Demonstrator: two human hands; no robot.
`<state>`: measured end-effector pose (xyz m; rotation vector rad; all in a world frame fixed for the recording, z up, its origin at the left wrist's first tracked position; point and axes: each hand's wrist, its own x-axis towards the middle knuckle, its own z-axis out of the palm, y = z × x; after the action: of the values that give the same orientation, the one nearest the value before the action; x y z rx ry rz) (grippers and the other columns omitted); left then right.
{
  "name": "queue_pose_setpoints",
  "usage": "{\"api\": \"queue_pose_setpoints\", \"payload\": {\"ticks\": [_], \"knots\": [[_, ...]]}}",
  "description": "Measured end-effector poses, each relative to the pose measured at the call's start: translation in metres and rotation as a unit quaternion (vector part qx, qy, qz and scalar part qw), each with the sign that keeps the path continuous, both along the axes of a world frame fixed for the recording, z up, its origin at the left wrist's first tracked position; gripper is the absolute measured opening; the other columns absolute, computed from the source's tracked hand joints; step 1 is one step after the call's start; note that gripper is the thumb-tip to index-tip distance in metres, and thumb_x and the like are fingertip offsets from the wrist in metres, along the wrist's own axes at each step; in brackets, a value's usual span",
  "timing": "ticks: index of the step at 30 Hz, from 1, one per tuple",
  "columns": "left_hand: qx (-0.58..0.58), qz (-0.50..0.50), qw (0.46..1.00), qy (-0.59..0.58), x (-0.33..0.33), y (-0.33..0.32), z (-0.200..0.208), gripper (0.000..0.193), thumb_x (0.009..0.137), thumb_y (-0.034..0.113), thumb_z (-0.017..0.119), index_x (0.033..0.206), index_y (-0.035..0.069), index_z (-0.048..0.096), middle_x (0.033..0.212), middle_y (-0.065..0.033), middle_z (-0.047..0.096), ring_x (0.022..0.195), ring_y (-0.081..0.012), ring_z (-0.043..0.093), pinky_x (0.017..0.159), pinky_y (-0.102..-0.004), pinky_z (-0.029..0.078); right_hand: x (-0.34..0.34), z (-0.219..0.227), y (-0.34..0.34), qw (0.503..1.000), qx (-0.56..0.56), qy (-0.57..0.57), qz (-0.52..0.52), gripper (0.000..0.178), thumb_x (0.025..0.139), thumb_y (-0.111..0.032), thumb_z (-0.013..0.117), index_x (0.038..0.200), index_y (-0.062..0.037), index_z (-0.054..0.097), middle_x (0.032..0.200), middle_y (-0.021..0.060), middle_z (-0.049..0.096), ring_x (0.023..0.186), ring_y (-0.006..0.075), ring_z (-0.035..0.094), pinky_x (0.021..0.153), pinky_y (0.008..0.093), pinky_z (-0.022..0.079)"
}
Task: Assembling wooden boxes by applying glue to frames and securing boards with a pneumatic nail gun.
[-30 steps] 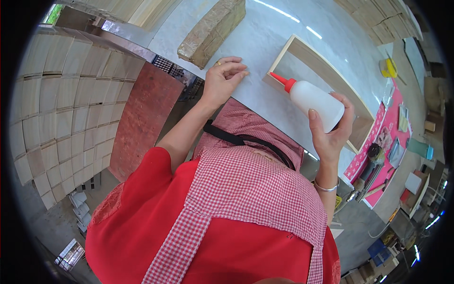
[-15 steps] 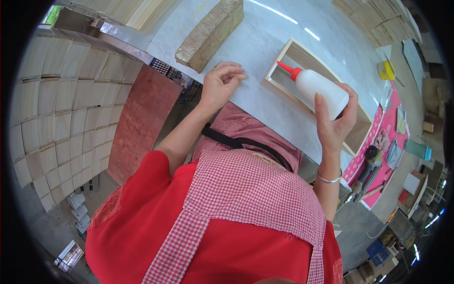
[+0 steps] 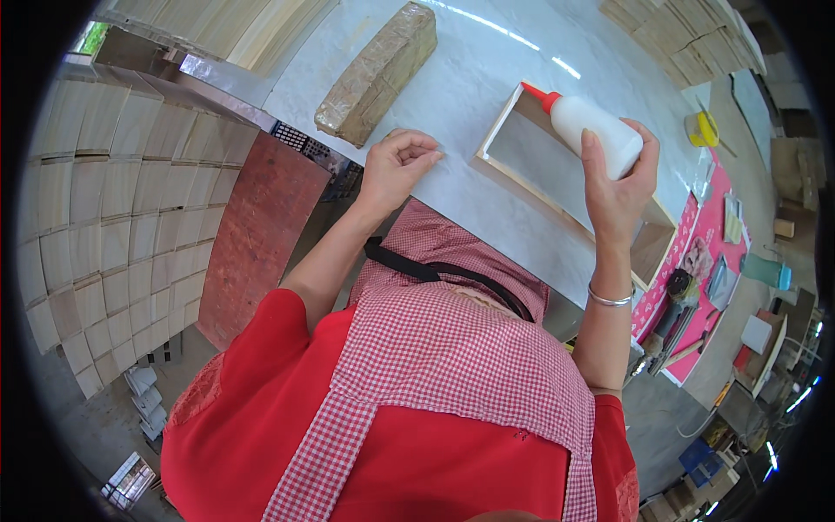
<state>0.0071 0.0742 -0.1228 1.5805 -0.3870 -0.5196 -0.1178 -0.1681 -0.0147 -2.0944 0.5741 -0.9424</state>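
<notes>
In my right hand is a white squeeze glue bottle with a red nozzle, tilted so the tip points to the far left. The tip is at the far corner of the left short end of a shallow rectangular wooden box frame. A white line of glue runs along the top edge of that end. The frame lies on the pale table beneath the bottle. My left hand rests by the table's front edge, left of the frame, fingers curled and thumb against the forefinger; nothing shows between them.
A long block wrapped in brown tape lies beyond my left hand on the marbled table. Stacked wooden pieces rise at the left, more at the far right. Tools lie on a pink cloth, near a yellow tub.
My right hand has moved the glue bottle's tip away from me along the frame's short end to its far corner. A white glue line now shows there. My left hand has barely moved.
</notes>
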Motion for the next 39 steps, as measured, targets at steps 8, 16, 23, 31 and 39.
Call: {"api": "queue_pose_setpoints", "payload": {"ticks": [8,16,23,31,39], "knots": [[-0.012,-0.004,1.0,-0.008,-0.001,-0.001,0.002,0.012,0.089,-0.009,0.063,0.1,-0.006,0.067,0.107,-0.008,0.061,0.099,-0.017,0.068,0.089,-0.0259,0.053,-0.01,0.001,-0.011,1.0,-0.017,0.008,-0.021,0.049,0.08,-0.023,0.083,0.116,-0.0029,0.056,0.101,0.0129,0.066,0.089,0.0209,0.066,0.077,0.032,0.054],[0.021,-0.009,1.0,-0.015,-0.002,-0.001,0.005,0.011,0.09,-0.008,0.061,0.099,-0.006,0.067,0.105,-0.0077,0.062,0.098,-0.0165,0.068,0.089,-0.0256,0.053,-0.047,0.008,-0.025,0.997,-0.023,0.032,-0.062,0.048,0.081,-0.021,0.082,0.116,-0.0027,0.056,0.102,0.0124,0.065,0.091,0.0198,0.065,0.079,0.032,0.053],[0.016,-0.003,1.0,-0.01,-0.003,-0.002,0.001,0.01,0.09,-0.007,0.061,0.097,-0.005,0.067,0.102,-0.0064,0.064,0.096,-0.0151,0.069,0.086,-0.0244,0.052,-0.087,0.009,-0.043,0.993,-0.049,0.042,-0.099,0.045,0.081,-0.019,0.082,0.115,-0.0016,0.057,0.104,0.0115,0.063,0.092,0.0192,0.062,0.081,0.0319,0.051],[0.008,0.002,1.0,-0.008,-0.004,-0.003,0.001,0.013,0.092,-0.005,0.058,0.102,-0.004,0.066,0.099,-0.0078,0.07,0.094,-0.0138,0.068,0.087,-0.0243,0.052,-0.139,0.013,-0.063,0.982,-0.095,0.057,-0.153,0.044,0.081,-0.018,0.082,0.114,-0.0002,0.058,0.104,0.011,0.062,0.095,0.0189,0.061,0.084,0.0326,0.05],[0.033,-0.001,0.999,-0.007,-0.003,-0.002,0.003,0.014,0.094,-0.001,0.058,0.105,-0.005,0.066,0.099,-0.0095,0.072,0.094,-0.0136,0.068,0.088,-0.0244,0.052,-0.183,0.007,-0.081,0.978,-0.089,0.036,-0.185,0.041,0.087,-0.019,0.078,0.116,-0.0001,0.058,0.108,0.0114,0.063,0.098,0.0181,0.061,0.085,0.0321,0.052]]}}
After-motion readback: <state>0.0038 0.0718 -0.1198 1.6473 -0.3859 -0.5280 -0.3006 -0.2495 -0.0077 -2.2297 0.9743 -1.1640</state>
